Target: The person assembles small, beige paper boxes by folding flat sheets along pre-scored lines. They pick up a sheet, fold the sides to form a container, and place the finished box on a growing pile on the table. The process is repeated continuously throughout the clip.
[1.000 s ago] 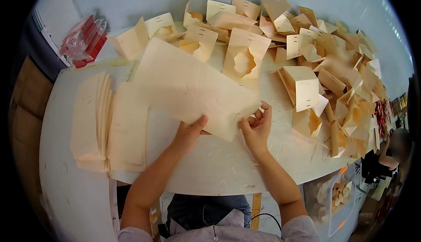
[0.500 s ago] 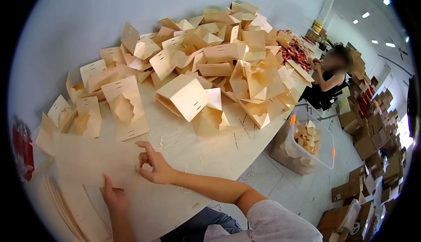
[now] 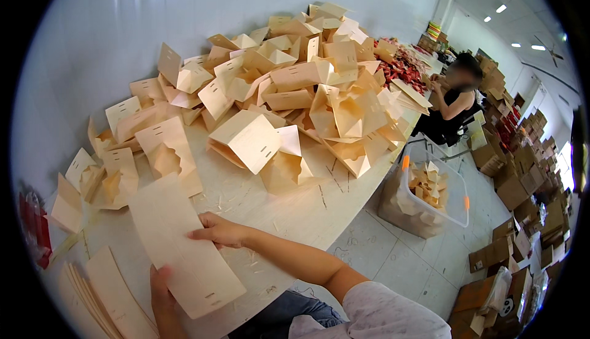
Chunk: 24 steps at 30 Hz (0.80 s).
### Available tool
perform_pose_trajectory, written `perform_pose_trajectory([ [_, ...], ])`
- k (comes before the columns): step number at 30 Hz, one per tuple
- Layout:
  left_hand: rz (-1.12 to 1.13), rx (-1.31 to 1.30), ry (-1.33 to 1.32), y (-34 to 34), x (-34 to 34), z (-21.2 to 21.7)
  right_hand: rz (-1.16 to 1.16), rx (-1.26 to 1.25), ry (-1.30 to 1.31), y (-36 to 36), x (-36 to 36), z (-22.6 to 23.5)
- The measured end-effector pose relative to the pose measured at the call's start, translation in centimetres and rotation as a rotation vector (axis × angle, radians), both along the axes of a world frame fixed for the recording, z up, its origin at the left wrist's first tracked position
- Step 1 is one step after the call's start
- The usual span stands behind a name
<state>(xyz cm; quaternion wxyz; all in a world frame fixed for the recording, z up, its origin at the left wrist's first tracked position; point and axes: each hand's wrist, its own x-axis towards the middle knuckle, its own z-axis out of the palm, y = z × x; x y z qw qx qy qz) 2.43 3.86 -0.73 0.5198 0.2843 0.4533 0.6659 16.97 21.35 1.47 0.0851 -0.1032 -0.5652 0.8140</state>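
Pale card sheet (image 3: 184,250), in head view: held above near left of desk (image 3: 289,210) by right hand (image 3: 226,231), fingers closed on right edge, and left hand (image 3: 161,287), blurred, apparently gripping left edge. Could crease if twisted between grips; could knock folded card (image 3: 161,131) beyond if swung.

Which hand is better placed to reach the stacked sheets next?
Probably the left hand: it is nearer the stacked sheets, while the right hand grips the held sheet by its right edge.
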Motion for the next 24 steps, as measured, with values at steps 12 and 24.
perform_pose_trajectory([
  [12, 0.121, 0.121, 0.004, 1.2, 0.4, 0.8, -0.421, 0.144, 0.111, -2.8, -0.6, -0.7],
  [24, 0.336, 0.189, 0.096, -0.4, -3.2, 1.0, -0.713, 0.276, 0.143, 0.9, 0.8, 1.3],
])
